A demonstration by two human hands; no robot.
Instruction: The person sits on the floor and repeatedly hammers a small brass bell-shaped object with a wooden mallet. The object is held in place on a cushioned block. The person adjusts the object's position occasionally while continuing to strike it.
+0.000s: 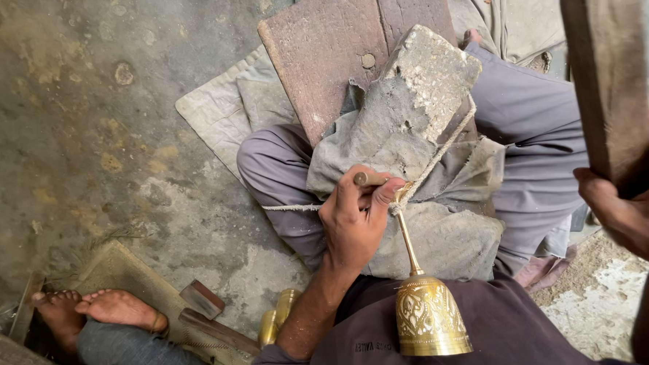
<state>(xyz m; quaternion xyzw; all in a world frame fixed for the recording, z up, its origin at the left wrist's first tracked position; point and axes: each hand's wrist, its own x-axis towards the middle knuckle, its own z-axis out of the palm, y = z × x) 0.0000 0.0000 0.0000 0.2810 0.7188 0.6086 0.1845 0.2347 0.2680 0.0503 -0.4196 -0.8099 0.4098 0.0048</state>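
On the stained concrete floor, our left hand pinches a punch against the brass bell stem, just below the stone block; our right hand grips a wooden mallet beside it. We judge short, square blows best.

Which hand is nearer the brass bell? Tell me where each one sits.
Left. The left hand grips a small tool against the top of the brass bell stem, touching it. The right hand is off to the side, apart, holding up a wooden block.
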